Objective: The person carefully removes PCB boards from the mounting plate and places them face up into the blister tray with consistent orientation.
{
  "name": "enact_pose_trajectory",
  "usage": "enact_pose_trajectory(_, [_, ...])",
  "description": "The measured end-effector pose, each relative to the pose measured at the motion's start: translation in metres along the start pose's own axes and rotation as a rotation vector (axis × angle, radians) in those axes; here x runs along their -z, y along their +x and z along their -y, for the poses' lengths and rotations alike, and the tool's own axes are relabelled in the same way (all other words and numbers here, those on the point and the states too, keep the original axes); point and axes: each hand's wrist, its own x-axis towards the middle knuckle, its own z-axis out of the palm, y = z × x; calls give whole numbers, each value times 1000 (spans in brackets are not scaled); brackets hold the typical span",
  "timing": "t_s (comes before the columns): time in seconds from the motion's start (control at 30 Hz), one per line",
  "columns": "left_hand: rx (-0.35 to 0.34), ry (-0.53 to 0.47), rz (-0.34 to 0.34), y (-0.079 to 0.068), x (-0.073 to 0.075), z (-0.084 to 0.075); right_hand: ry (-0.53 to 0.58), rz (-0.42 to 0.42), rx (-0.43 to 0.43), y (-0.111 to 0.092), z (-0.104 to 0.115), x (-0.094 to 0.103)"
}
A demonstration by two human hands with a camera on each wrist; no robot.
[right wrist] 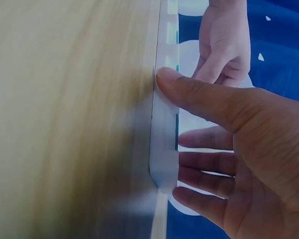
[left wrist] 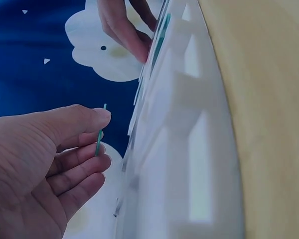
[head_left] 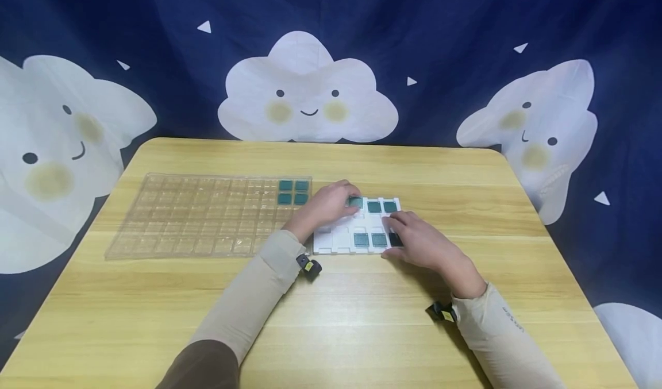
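Observation:
My left hand [head_left: 327, 204] pinches a green square chip [left wrist: 99, 141] between thumb and fingers. In the left wrist view the chip is seen edge-on, apart from the white tray [head_left: 338, 239]; a face with small dots shows in the head view. Several green chips [head_left: 379, 239] sit in the tray's pockets, in its back and front rows. At the tray's right end my right hand [head_left: 421, 241] holds it, thumb against the front side wall and fingers over the top. A darker chip [head_left: 395, 240] there is partly covered by this hand.
Left of the white tray lies a clear plastic tray [head_left: 170, 216] with many pockets. Green chips [head_left: 293, 192] fill a few pockets at its back right corner. Both trays rest on a wooden table [head_left: 362, 326], before a blue curtain [head_left: 434, 27] with cloud prints.

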Motion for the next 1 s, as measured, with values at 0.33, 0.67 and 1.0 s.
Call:
enact_pose_trajectory(0.33, [-14, 34, 0, -9, 10, 9, -1, 4, -9, 0, 0, 0])
enact_pose_trajectory(0.67, [-28, 52, -22, -24, 21, 20, -3, 13, -18, 0, 1, 1])
enact_pose_trajectory(1.0, [-21, 56, -21, -33, 25, 33, -7, 11, -14, 0, 0, 0])
